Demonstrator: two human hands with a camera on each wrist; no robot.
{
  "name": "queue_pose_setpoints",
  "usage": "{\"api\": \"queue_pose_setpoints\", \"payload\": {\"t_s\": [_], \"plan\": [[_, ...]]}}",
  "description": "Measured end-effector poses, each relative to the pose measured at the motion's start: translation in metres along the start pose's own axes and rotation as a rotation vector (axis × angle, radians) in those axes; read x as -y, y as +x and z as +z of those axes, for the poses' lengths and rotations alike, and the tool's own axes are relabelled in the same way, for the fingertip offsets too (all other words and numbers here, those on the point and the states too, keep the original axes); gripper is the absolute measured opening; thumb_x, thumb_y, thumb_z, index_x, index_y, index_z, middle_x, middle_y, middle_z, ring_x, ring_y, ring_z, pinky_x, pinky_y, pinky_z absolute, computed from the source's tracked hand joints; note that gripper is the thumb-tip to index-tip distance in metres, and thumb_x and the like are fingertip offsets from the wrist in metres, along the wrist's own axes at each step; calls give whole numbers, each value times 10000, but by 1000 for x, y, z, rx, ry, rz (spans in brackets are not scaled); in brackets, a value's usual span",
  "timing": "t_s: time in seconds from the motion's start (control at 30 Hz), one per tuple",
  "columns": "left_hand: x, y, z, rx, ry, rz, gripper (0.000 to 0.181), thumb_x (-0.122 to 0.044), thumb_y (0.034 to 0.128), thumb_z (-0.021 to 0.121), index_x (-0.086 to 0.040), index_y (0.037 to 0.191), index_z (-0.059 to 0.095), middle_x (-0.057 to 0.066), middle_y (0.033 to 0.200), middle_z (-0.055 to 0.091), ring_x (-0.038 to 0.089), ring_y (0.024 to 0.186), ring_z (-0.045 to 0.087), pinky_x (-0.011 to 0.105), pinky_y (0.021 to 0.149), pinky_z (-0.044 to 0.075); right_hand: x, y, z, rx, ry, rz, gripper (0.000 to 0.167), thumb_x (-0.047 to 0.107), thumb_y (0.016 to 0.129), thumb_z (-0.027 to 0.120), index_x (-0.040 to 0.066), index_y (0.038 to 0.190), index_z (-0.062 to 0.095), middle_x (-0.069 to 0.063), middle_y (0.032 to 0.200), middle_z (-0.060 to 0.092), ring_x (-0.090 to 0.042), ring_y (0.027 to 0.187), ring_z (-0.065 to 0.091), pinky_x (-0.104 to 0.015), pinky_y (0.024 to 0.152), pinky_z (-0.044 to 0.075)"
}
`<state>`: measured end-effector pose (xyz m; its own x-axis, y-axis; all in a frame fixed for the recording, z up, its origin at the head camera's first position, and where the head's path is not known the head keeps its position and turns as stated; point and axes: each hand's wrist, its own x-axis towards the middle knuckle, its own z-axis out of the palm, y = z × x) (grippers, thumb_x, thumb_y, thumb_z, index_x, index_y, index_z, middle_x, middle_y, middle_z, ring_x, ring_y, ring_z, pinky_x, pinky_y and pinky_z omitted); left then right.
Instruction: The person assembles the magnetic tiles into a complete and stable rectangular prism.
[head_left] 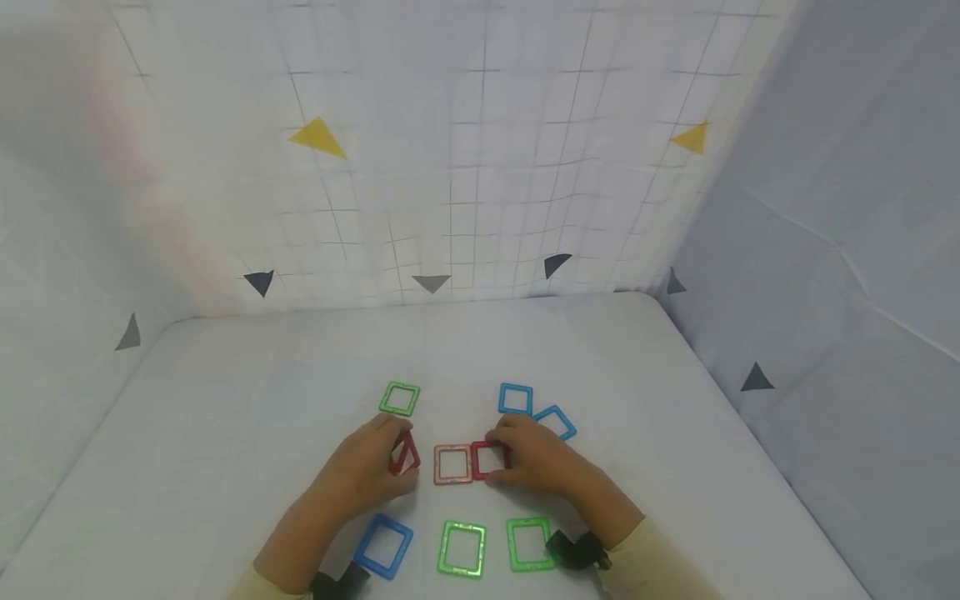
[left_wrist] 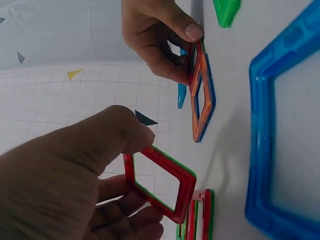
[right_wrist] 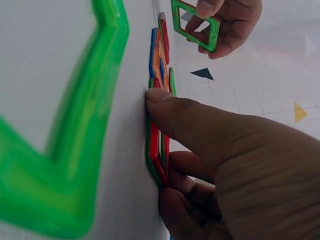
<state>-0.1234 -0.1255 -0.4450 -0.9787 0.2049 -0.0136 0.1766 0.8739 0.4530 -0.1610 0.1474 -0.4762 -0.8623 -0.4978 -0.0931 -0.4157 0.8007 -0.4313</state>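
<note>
My left hand [head_left: 363, 467] pinches a square magnetic tile [left_wrist: 186, 197], red on one face and green on the other, tilted above the table. Below it lies another red-and-green tile [left_wrist: 209, 215], mostly hidden in the head view. With thumb and fingers, my right hand [head_left: 542, 457] grips the edges of a red square tile [head_left: 475, 461] lying flat. That tile's left side meets an orange square tile [head_left: 452, 448], which is blue underneath. Beyond the left hand is a green square tile [head_left: 400, 385]. Two blue tiles [head_left: 516, 387] lie just past the right hand.
Along the near side lie a blue square tile [head_left: 368, 537], a green one [head_left: 442, 547] and another green one [head_left: 510, 546] by the right wrist. The white table [head_left: 247, 400] is bounded by a gridded back sheet [head_left: 420, 192] and a grey side sheet [head_left: 840, 208].
</note>
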Motion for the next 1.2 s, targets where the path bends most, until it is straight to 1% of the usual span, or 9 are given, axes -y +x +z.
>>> {"api": "queue_pose_setpoints", "payload": {"t_s": [0.1, 0.23, 0.3, 0.53, 0.6, 0.73, 0.87, 0.97, 1.2], "plan": [[-1, 0, 2, -5, -27, 9, 652, -281, 738, 869, -141, 1308, 584, -28, 1105, 616, 112, 924, 608, 295, 786, 592, 0, 0, 0, 4, 9, 12, 558, 465, 769, 834, 207, 1241, 685, 73, 1126, 606, -78, 908, 515, -263, 789, 524], [-1, 0, 4, 14, -75, 2, 630, -242, 755, 852, -121, 1307, 573, -16, 1065, 626, 112, 866, 601, 268, 741, 565, 0, 0, 0, 9, 20, 18, 559, 463, 764, 839, 206, 1237, 688, 77, 1113, 602, -79, 895, 518, -257, 774, 521], [-2, 1, 5, 20, -87, -6, 619, -243, 764, 845, -122, 1307, 573, -14, 1069, 640, 109, 859, 602, 269, 741, 563, 0, 0, 0, 11, 20, 24, 561, 459, 760, 842, 210, 1238, 687, 84, 1109, 598, -76, 892, 519, -250, 770, 519], [-2, 2, 8, 8, -79, 15, 609, -257, 770, 844, -126, 1303, 580, -7, 1111, 657, 107, 884, 616, 283, 769, 578, 0, 0, -2, 8, 32, 25, 563, 433, 751, 856, 203, 1238, 690, 84, 1097, 598, -75, 882, 523, -239, 756, 520], [-3, 2, 8, 2, -73, 12, 614, -264, 769, 845, -134, 1307, 580, -11, 1120, 657, 108, 896, 617, 288, 780, 579, 0, 0, -2, 9, 33, 23, 566, 432, 751, 856, 197, 1238, 690, 78, 1103, 604, -75, 884, 525, -243, 760, 524], [-7, 0, 8, -6, -71, 12, 616, -281, 775, 841, -153, 1317, 578, -14, 1166, 654, 136, 963, 626, 341, 845, 585, 0, 1, -2, 10, 24, 29, 566, 427, 753, 856, 196, 1242, 690, 72, 1112, 612, -72, 890, 530, -246, 771, 530], [-12, -3, 7, 9, -97, 17, 619, -291, 790, 828, -161, 1335, 566, -31, 1211, 640, 162, 1046, 622, 396, 919, 569, 0, 0, -2, 6, 20, 25, 563, 423, 757, 855, 189, 1242, 691, 66, 1114, 613, -76, 890, 530, -243, 771, 530], [-13, -4, 8, 19, -113, 17, 619, -292, 801, 820, -166, 1347, 558, -47, 1223, 634, 156, 1073, 618, 399, 942, 559, 1, 0, -2, 3, 21, 17, 562, 427, 759, 853, 184, 1240, 693, 61, 1112, 613, -79, 888, 528, -244, 770, 528], [-9, -1, 14, 32, -132, 30, 604, -278, 812, 804, -166, 1351, 555, -41, 1239, 635, 157, 1084, 626, 376, 935, 562, 2, 0, -2, 2, 14, 21, 564, 434, 757, 852, 188, 1238, 692, 64, 1106, 612, -77, 882, 525, -243, 760, 528]]}}
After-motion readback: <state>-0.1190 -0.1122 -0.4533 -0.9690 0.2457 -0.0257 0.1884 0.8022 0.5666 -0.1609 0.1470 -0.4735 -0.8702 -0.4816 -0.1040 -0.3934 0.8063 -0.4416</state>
